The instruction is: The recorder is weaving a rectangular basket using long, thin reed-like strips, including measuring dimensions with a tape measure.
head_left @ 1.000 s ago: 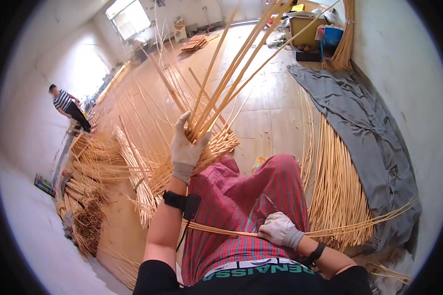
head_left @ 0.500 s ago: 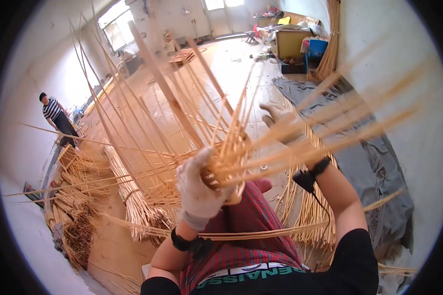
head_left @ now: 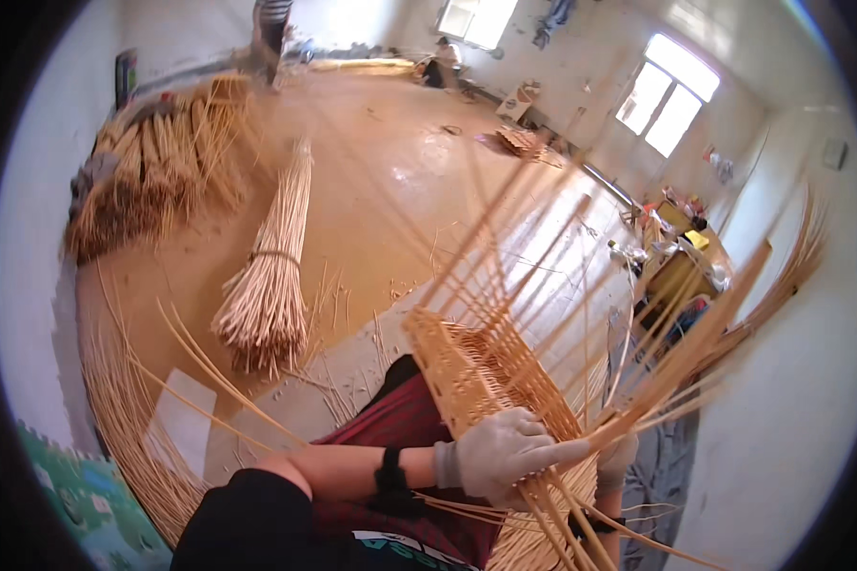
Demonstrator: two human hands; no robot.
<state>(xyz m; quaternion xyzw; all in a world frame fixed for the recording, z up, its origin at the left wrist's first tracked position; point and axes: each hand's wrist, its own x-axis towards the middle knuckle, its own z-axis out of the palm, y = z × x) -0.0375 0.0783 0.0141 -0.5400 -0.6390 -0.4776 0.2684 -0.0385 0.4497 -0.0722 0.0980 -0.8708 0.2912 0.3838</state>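
A part-woven rectangular wicker basket (head_left: pixel 462 390) leans tilted across my lap, long uncut canes fanning up and out from its edges. My left hand (head_left: pixel 509 459), in a pale work glove, is closed around its near corner, where several canes (head_left: pixel 548 519) run out below the fingers. A flat wooden strip (head_left: pixel 690 381) rises to the right from beside that hand. My right hand (head_left: pixel 619 462), also gloved, is at the basket's right end; canes and the left hand cover its fingers, so its grip cannot be seen.
A tied bundle of canes (head_left: pixel 271 266) lies on the floor ahead; more bundles (head_left: pixel 152 171) are piled at the left wall. Loose canes (head_left: pixel 129 428) curve along my left. Grey cloth (head_left: pixel 662 466) lies at right. One person (head_left: pixel 271 33) stands far off; another (head_left: pixel 443 65) sits.
My view has swung left. The basket has turned, so its woven side and inside now show. My right hand, earlier apart with fingers spread, is now close to the basket beside my left.
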